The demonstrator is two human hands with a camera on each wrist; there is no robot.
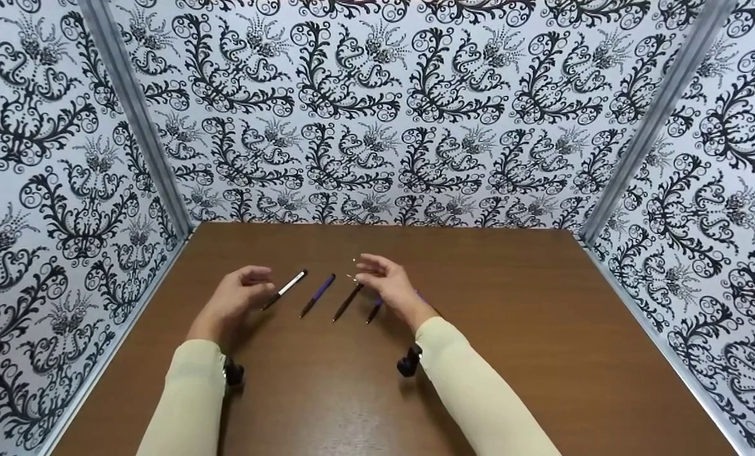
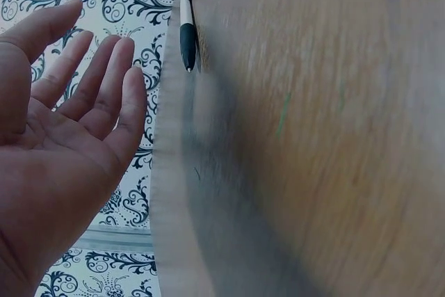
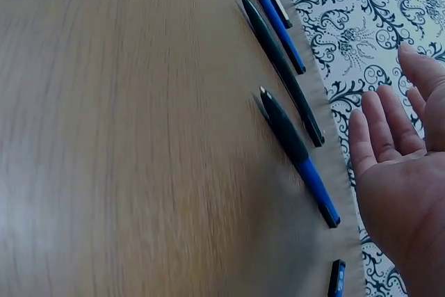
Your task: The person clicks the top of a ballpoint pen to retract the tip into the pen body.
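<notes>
while both forearms in cream sleeves reach forward over the brown wooden table (image 1: 491,297), the hands hover just above a row of pens and hold nothing. the left hand (image 1: 237,296) hangs palm inward with fingers relaxed and nearly straight, just beside the black-and-white pen (image 1: 285,289), not touching it. the right hand (image 1: 387,284) is open too, fingers loosely spread, above the right end of the row. four pens lie side by side on the table, all slanted the same way: the black-and-white one at the left, then a purple-and-black pen (image 1: 317,295), then a slim dark pen (image 1: 348,301), then a second purple-and-black pen (image 1: 374,310) partly hidden under the right hand. black-and-white swirl-patterned walls (image 1: 377,107) close in the table on three sides.
</notes>
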